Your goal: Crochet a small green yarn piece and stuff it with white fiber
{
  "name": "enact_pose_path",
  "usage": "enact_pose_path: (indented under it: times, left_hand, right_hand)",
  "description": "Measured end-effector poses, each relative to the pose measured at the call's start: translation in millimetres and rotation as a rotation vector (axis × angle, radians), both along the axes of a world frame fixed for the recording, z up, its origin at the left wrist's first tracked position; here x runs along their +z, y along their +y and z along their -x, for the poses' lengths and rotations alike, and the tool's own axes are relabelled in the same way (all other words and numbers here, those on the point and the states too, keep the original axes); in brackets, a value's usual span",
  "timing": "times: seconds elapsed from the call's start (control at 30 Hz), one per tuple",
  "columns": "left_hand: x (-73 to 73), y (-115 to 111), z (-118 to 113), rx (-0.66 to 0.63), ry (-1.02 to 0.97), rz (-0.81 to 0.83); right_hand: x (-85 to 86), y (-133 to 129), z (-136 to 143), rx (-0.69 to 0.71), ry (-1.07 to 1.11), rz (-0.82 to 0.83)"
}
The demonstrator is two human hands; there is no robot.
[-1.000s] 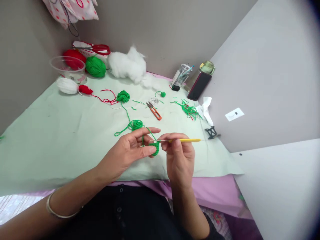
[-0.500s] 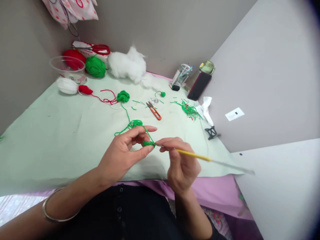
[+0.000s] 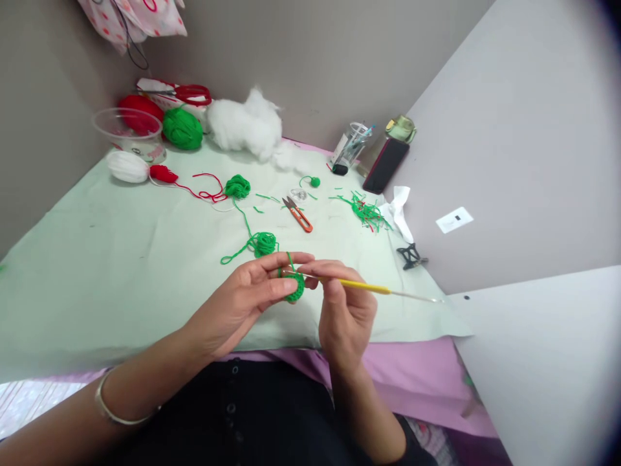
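Between the thumb and fingers of my left hand (image 3: 252, 291) is a small round green crochet piece (image 3: 295, 288), its flat face turned up toward me. My right hand (image 3: 347, 304) grips a crochet hook (image 3: 363, 285) by its yellow handle, and the metal tip lies at the upper edge of the piece. A strand of green yarn rises from the piece over my left fingers. Just beyond them sits a loose green yarn bundle (image 3: 264, 243), linked by a strand to a second green bundle (image 3: 237, 186).
Orange thread snips (image 3: 303, 221) lie beyond my hands. Yarn scraps (image 3: 369, 212) are heaped to the right, near a phone (image 3: 387, 166) and a black stand (image 3: 412, 256). White stuffing (image 3: 247, 126), a green yarn ball (image 3: 182, 128) and a plastic tub (image 3: 129, 123) stand at the back.
The green piece has turned from edge-on to showing its round face. My right hand has shifted slightly left with the hook, whose tip now lies across the piece's top edge.
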State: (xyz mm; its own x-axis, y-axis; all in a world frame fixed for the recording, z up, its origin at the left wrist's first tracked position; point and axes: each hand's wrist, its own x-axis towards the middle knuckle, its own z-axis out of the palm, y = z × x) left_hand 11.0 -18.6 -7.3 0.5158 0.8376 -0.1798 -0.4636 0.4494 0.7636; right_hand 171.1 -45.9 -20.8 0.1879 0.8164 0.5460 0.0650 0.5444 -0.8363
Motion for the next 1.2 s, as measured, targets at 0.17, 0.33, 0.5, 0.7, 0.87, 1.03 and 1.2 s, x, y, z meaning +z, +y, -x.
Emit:
enact_pose_path:
  times: [0.17, 0.33, 0.5, 0.7, 0.87, 1.03, 1.2]
  left_hand:
    - [-0.2, -2.8, -4.1, 0.116, 0.102, -0.084]
    - [1.0, -4.2, -6.5, 0.087, 0.05, -0.019]
    - [-0.2, -2.8, -4.5, 0.049, 0.034, -0.016]
    - [-1.8, -3.1, -2.7, 0.089, 0.099, -0.066]
    - [-0.6, -7.2, -5.2, 0.132, 0.097, -0.103]
    - [0.8, -7.5, -4.4, 0.095, 0.106, -0.058]
    - [1.3, -5.1, -2.4, 0.101, 0.134, -0.084]
  right_hand:
    - [-2.9, -3.3, 3.1, -0.076, -0.111, -0.019]
    - [-4.1, -4.5, 2.0, -0.038, -0.099, -0.029]
    - [-5.6, 3.0, -0.2, 0.13, 0.261, 0.158]
    - [-2.6, -0.5, -0.8, 0.118, 0.227, 0.115]
    - [-8.9, -7.8, 7.4, -0.135, -0.017, -0.173]
    - [-9.6, -2.5, 9.4, -0.07, 0.099, 0.016]
    - [-6.8, 5.3, 5.6, 0.026, 0.235, 0.113]
